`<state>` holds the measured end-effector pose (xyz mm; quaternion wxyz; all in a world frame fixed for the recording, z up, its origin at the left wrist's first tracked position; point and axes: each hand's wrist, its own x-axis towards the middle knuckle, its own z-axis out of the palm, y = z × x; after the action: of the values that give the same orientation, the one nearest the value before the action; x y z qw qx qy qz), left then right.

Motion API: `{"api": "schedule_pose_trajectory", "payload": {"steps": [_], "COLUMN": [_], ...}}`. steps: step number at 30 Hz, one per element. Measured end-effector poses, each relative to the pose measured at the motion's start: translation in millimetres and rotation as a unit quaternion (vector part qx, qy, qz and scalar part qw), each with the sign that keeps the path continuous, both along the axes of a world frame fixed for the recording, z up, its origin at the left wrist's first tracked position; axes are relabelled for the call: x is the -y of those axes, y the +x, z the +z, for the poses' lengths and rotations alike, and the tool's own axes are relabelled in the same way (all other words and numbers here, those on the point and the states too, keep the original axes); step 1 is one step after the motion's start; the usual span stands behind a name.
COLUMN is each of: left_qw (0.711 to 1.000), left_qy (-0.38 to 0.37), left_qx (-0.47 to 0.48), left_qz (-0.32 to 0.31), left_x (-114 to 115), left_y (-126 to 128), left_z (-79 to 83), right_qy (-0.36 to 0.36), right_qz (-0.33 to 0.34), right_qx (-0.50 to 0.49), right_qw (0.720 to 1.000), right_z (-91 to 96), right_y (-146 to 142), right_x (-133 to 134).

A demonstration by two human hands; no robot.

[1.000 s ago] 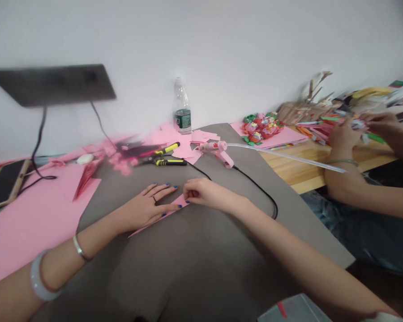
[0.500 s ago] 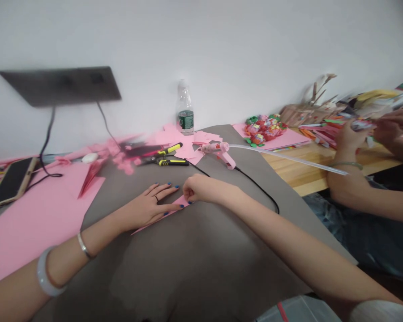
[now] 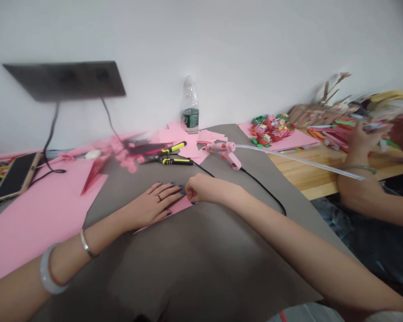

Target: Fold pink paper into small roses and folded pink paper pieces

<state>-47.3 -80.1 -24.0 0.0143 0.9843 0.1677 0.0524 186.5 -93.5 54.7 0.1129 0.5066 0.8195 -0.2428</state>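
My left hand (image 3: pixel 151 205) lies flat, fingers stretched out, on a folded piece of pink paper (image 3: pixel 179 207) that rests on a large grey sheet (image 3: pixel 201 250). The fingers of my right hand (image 3: pixel 201 188) are curled and pressed down on the right end of the same paper, right beside my left fingertips. Most of the paper is hidden under my hands.
Behind my hands lie yellow-handled pliers (image 3: pixel 169 154), a pink glue gun (image 3: pixel 226 151) with a long clear stick and black cord, pink scraps and a water bottle (image 3: pixel 190 107). A phone (image 3: pixel 15 175) lies far left on pink paper. Another person's hands (image 3: pixel 366 134) handle coloured pieces at right.
My right hand has slid slightly left along the paper, closer to my left fingertips. The camera has shifted a little. The other person's hands keep moving.
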Motion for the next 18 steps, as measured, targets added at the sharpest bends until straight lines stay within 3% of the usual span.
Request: {"api": "schedule_pose_trajectory", "payload": {"steps": [10,18], "left_qw": [1.000,0.999], "left_qy": [0.000,-0.034], "left_qx": [-0.026,-0.007], "left_qz": [0.001,0.018], "left_x": [3,2], "left_y": [3,1], "left_z": [0.4,-0.6], "right_qy": [-0.017,0.018], "right_qz": [0.005,-0.034], "right_qx": [-0.059,-0.004], "right_qw": [0.998,0.999], "right_z": [-3.3,-6.1], "right_y": [14,-4], "right_x": [-1,0]}}
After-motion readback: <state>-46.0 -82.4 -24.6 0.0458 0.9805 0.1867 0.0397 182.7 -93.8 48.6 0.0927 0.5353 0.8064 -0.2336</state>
